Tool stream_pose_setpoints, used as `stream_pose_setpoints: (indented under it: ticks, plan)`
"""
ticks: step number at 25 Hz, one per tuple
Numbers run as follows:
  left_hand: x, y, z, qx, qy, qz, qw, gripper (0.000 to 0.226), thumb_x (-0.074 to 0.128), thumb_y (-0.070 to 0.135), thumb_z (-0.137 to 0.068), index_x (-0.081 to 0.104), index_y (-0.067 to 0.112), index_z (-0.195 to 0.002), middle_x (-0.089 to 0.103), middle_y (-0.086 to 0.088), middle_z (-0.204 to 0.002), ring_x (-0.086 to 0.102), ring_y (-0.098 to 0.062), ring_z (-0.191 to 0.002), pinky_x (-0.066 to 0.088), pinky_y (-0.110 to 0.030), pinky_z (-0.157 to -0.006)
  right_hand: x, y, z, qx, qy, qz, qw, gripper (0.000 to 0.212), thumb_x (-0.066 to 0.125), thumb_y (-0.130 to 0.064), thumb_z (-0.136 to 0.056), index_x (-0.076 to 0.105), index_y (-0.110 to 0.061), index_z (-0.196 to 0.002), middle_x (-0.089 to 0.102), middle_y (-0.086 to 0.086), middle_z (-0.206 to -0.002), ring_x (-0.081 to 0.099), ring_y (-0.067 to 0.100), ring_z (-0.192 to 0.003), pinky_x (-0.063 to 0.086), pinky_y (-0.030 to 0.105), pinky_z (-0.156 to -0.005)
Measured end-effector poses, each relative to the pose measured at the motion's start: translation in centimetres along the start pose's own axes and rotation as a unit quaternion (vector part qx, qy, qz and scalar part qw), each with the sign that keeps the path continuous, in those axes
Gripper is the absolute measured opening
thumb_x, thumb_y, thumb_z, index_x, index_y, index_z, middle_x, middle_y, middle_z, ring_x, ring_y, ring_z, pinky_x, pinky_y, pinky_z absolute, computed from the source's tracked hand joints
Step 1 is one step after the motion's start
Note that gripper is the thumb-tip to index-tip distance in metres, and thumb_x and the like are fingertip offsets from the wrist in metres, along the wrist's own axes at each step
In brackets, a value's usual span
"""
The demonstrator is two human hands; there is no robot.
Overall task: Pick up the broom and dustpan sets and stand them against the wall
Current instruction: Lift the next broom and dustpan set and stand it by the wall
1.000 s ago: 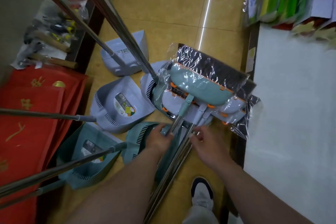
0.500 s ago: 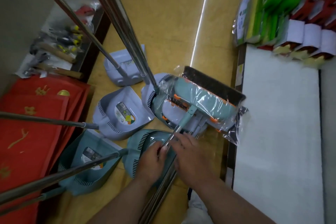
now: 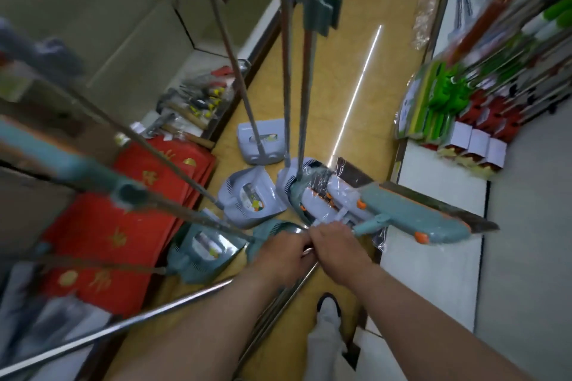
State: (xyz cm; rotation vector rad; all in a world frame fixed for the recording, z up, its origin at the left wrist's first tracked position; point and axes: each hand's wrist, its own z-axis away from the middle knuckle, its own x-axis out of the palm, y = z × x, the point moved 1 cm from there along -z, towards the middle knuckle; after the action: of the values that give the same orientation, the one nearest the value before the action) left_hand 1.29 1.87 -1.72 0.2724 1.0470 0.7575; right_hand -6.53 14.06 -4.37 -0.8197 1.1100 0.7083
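Observation:
Several broom and dustpan sets stand or lie on the yellow floor. My left hand and my right hand sit side by side, both curled round the steel handle of a teal broom. Its head, with orange clips, is lifted and swung to the right over the white shelf. Beneath it lies a light grey broom head in clear plastic wrap. A grey dustpan and a teal dustpan rest on the floor to the left, their long handles leaning towards me.
A stack of red mats lies at the left, with hand tools on a low shelf behind. A white shelf runs along the right, holding green and red packaged goods. My shoe stands on the floor below my hands.
The teal broom head has swung up and to the right, out of its plastic wrap, over the white shelf. My hands have closed together on the handle. The view has pulled back and tilted up.

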Motion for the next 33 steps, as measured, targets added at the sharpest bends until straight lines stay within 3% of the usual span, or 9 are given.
stream_pose_setpoints:
  ticks: [2, 5, 13, 18, 22, 25, 29, 31, 33]
  plan:
    - [-2.7, 1.3, 4.7, 0.015, -0.008, -0.062, 0.998, 0.029, 0.053, 0.041, -0.094, 0.06, 0.032, -0.12, 0.069, 0.0, -0.118, 0.064, -0.026, -0.108, 0.052, -0.035, -0.08, -2.3, -1.5, 2.1, -0.002, -0.018, -0.007, 1.0, 0.029, 0.081, -0.015, -0.064, 0.065, -0.018, -0.089, 0.066, 0.002, -0.077, 0.066, 0.026, -0.07, 0.051, 0.037, -0.07]
    - [-6.7, 0.9, 11.0, -0.019, 0.029, -0.163, 0.986, 0.031, 0.049, 0.049, -0.098, 0.058, 0.025, -0.114, 0.066, -0.001, -0.116, 0.063, -0.029, -0.108, 0.047, -0.038, -0.077, -5.3, -4.0, 4.6, 0.032, -0.075, -0.043, 0.996, 0.016, 0.051, -0.017, -0.093, 0.059, -0.021, -0.106, 0.067, 0.004, -0.102, 0.062, 0.029, -0.098, 0.047, 0.039, -0.081]
    - [-12.3, 1.5, 19.3, -0.029, 0.036, -0.319, 0.947, 0.02, 0.052, 0.02, -0.101, 0.061, 0.015, -0.118, 0.068, -0.01, -0.113, 0.067, -0.035, -0.103, 0.042, -0.037, -0.068, -12.6, -12.9, 5.0, 0.011, -0.111, -0.224, 0.968, 0.013, 0.065, -0.018, -0.089, 0.059, -0.024, -0.098, 0.06, -0.01, -0.089, 0.058, 0.012, -0.083, 0.044, 0.027, -0.071]
    - [-14.3, 1.3, 21.6, 0.065, 0.104, -0.343, 0.931, 0.024, 0.054, 0.009, -0.094, 0.064, 0.012, -0.116, 0.069, -0.008, -0.113, 0.066, -0.032, -0.103, 0.049, -0.04, -0.076, -15.3, -18.6, 4.2, -0.012, -0.102, -0.3, 0.948, 0.033, 0.051, -0.008, -0.095, 0.048, -0.014, -0.127, 0.063, 0.002, -0.099, 0.06, 0.023, -0.087, 0.048, 0.037, -0.07]
    - [-17.0, -0.4, 24.1, 0.229, 0.224, -0.173, 0.931, 0.022, 0.063, 0.022, -0.087, 0.069, 0.015, -0.107, 0.068, -0.004, -0.097, 0.065, -0.027, -0.09, 0.05, -0.036, -0.069, -16.8, -19.8, 3.8, 0.001, -0.073, -0.29, 0.954, 0.036, 0.049, -0.026, -0.088, 0.056, -0.012, -0.121, 0.066, 0.005, -0.112, 0.06, 0.02, -0.095, 0.049, 0.036, -0.075]
    - [-17.9, -0.5, 25.7, 0.29, 0.27, -0.114, 0.911, 0.022, 0.061, 0.038, -0.091, 0.072, 0.019, -0.088, 0.068, 0.002, -0.078, 0.063, -0.019, -0.072, 0.048, -0.029, -0.058, -17.4, -18.9, 3.5, 0.061, -0.049, -0.318, 0.945, 0.025, 0.054, -0.04, -0.083, 0.062, -0.017, -0.089, 0.068, 0.003, -0.084, 0.063, 0.024, -0.08, 0.05, 0.037, -0.07]
    - [-19.6, -1.1, 24.9, 0.122, 0.193, 0.035, 0.973, 0.018, 0.064, 0.038, -0.094, 0.07, 0.021, -0.095, 0.067, 0.004, -0.085, 0.06, -0.012, -0.073, 0.049, -0.026, -0.064, -18.6, -16.8, 3.8, 0.144, 0.0, -0.417, 0.898, 0.041, 0.056, -0.042, -0.098, 0.041, -0.022, -0.066, 0.041, -0.002, -0.059, 0.041, 0.018, -0.057, 0.034, 0.033, -0.06]
    - [-21.3, -1.1, 23.7, 0.018, 0.179, 0.274, 0.945, 0.038, 0.071, 0.021, -0.092, 0.054, 0.031, -0.126, 0.061, 0.008, -0.108, 0.06, -0.007, -0.086, 0.047, -0.013, -0.073, -19.5, -16.0, 3.9, 0.172, 0.015, -0.451, 0.876, 0.04, 0.053, -0.042, -0.1, 0.041, -0.021, -0.068, 0.039, 0.0, -0.061, 0.041, 0.017, -0.059, 0.034, 0.032, -0.062]
    - [-22.5, -0.9, 21.9, -0.024, 0.177, 0.367, 0.913, 0.063, 0.073, 0.018, -0.091, 0.042, 0.029, -0.144, 0.055, 0.011, -0.127, 0.057, -0.01, -0.113, 0.044, -0.02, -0.093, -20.4, -15.5, 3.8, 0.191, 0.024, -0.479, 0.856, 0.037, 0.052, -0.043, -0.101, 0.046, -0.017, -0.075, 0.044, 0.007, -0.068, 0.046, 0.018, -0.064, 0.037, 0.033, -0.066]
